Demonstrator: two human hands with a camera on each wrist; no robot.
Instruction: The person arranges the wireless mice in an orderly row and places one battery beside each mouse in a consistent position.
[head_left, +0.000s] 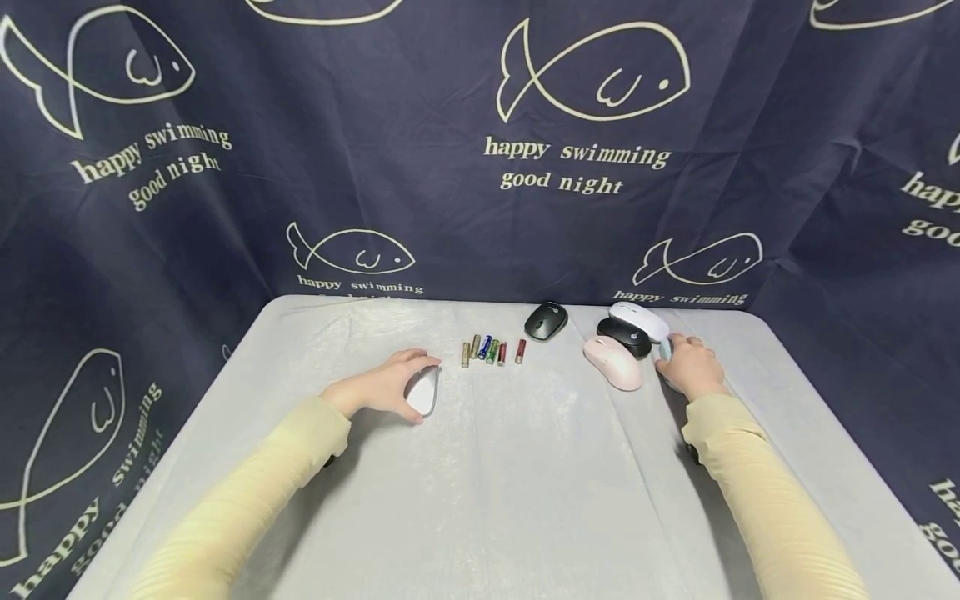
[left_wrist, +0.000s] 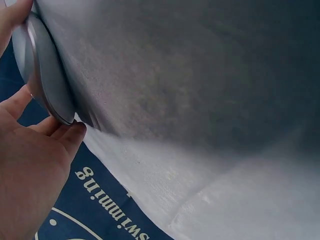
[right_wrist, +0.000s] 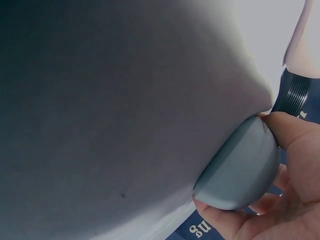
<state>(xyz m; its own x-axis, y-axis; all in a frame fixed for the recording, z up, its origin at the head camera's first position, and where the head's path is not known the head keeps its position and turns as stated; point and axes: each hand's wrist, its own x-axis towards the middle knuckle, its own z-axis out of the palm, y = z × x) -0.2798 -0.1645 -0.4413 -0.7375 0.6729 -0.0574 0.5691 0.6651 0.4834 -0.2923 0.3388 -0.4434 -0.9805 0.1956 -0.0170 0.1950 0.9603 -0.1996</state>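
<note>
My left hand point(head_left: 386, 383) grips a white computer mouse point(head_left: 423, 392) with a grey edge, thumb on the near end and fingers at the far end. In the left wrist view this mouse point(left_wrist: 52, 75) stands between thumb and fingertips, low at the tabletop. On the right, my right hand point(head_left: 692, 365) holds a blue-grey mouse point(right_wrist: 242, 167) by its sides, thumb opposite the fingers. Just left of that hand sit a pink mouse point(head_left: 613, 363), a black mouse point(head_left: 634, 340) and a white mouse point(head_left: 641, 319), bunched close together.
Several batteries point(head_left: 492, 351) in gold, blue, green and red lie in a loose row at mid-table, one red battery point(head_left: 521, 351) a little apart. Another black mouse point(head_left: 546, 322) is near the back edge. The pale tabletop point(head_left: 510, 500) meets a dark blue fish-print curtain point(head_left: 450, 167) behind.
</note>
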